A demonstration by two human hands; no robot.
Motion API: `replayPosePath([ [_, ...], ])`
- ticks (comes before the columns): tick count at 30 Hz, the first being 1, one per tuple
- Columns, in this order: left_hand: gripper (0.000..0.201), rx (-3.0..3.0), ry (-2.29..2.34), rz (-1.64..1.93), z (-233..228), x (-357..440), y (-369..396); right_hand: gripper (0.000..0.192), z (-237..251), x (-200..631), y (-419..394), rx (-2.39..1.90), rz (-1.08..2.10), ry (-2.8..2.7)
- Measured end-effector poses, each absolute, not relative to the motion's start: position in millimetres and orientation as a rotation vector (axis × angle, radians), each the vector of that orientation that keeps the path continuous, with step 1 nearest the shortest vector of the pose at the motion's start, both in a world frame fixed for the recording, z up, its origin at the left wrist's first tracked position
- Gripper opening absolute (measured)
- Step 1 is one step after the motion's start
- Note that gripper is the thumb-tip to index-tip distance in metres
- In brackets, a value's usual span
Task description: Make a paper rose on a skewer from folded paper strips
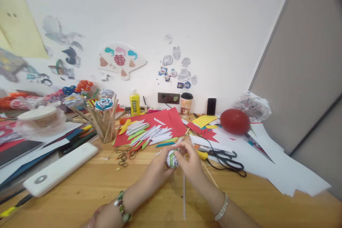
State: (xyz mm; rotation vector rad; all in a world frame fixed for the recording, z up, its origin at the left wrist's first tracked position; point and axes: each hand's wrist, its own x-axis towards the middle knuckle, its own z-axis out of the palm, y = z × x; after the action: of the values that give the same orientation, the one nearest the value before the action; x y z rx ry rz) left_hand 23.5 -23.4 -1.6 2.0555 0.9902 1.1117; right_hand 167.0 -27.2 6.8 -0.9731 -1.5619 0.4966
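Near the middle of the wooden table, the left hand cups a white-and-green folded-paper flower, and the right hand closes its fingertips on the flower's right side. I see folded paper strips just beyond, heaped on red card, with black-handled scissors to the right.

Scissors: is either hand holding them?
No, the scissors lie off to the right, while the left hand and right hand are both on the folded paper.
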Motion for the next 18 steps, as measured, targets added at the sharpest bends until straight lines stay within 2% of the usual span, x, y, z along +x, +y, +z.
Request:
replayPosePath([
  [2, 0.045, 2.026, 0.965, 1.085, -1, 23, -23, 0.003, 11, 173, -26, -0.931, 0.446, -1.636],
  [8, 0.056, 2.035, 0.856, 1.002, 3, 20, -18, 0.010, 32, 195, -23, -0.782, 0.316, -2.031],
  [13, 0.052, 2.121, 0.824, 0.902, 7, 19, -19, 0.017, 40, 202, -24, -0.708, 0.219, -2.205],
  [18, 0.052, 2.101, 0.798, 0.836, 15, 15, -23, 0.018, 34, 202, -19, -0.687, 0.392, -2.109],
])
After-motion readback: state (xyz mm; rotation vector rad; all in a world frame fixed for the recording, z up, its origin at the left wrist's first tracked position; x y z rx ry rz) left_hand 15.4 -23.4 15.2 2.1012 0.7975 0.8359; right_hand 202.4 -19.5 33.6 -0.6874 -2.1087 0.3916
